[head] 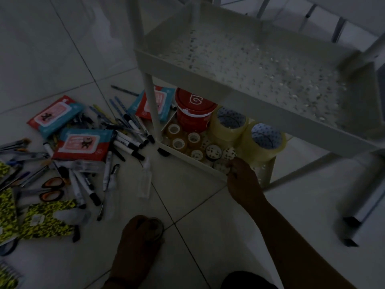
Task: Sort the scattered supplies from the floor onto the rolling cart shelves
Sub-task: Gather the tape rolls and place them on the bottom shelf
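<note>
A white rolling cart [158, 59] stands at the upper right. Its lower shelf [195, 163] holds a red tub [193, 113], two big clear tape rolls [229, 124] and several small tape rolls [193, 140]. My right hand [243, 180] reaches over the shelf's front rim and pinches a small patterned tape roll [220, 165]. My left hand [141, 232] is low over the floor, fingers curled round a dark tape roll [155, 230]. Markers and pens [129, 134], wipe packs [81, 142], orange-handled scissors [52, 188] and yellow patterned notebooks [45, 222] lie scattered on the tiles at left.
The cart's perforated upper shelf [260, 65] overhangs the lower one. A small clear bottle [145, 180] lies on the floor near the cart's caster [163, 152]. Paintbrushes [16, 142] lie at the far left. Chair or table legs [354, 205] stand at the right.
</note>
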Demonstrator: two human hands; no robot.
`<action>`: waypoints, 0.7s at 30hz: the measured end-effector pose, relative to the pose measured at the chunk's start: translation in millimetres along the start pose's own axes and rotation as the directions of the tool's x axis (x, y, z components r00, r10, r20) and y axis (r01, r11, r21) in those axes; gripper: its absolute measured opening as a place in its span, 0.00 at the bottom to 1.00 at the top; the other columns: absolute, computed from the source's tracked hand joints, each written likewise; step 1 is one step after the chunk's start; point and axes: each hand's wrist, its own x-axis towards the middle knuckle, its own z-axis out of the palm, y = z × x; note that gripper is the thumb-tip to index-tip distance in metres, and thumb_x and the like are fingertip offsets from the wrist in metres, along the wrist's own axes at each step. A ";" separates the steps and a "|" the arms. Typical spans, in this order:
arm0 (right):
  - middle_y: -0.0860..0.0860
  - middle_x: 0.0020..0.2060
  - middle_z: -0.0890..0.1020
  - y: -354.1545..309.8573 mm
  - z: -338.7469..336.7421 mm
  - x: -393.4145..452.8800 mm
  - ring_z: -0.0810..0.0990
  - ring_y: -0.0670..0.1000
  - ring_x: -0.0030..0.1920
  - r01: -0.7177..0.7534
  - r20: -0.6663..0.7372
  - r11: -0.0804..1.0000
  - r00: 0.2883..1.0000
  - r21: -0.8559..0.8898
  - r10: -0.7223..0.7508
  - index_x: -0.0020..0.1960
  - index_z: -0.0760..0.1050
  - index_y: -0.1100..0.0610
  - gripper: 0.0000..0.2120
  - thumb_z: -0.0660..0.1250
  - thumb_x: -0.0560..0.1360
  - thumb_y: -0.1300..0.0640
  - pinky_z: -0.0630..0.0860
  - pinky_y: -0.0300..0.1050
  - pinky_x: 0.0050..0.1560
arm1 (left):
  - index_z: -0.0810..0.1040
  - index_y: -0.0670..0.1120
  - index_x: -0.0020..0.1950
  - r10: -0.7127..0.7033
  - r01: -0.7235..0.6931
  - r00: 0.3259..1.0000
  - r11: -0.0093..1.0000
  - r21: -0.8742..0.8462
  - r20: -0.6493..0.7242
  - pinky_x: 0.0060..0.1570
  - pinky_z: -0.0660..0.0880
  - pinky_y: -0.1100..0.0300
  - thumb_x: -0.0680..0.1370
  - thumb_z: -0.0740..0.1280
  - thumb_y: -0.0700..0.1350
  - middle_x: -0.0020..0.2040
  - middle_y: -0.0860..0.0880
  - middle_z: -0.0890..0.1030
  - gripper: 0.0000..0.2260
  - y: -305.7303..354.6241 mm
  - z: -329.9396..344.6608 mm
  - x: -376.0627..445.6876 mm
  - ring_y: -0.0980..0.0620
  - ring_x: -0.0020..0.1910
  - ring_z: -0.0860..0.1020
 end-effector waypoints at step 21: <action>0.52 0.27 0.71 -11.0 -19.8 -1.6 0.72 0.51 0.31 -0.309 -0.134 0.938 0.934 0.161 0.330 0.29 0.64 0.56 0.19 0.59 0.78 0.53 0.67 0.41 0.34 | 0.55 0.56 0.68 0.207 -0.208 0.978 0.957 -0.201 -0.029 0.66 0.63 0.64 0.72 0.72 0.47 0.64 0.59 0.63 0.33 102.9 -22.9 42.4 0.59 0.65 0.64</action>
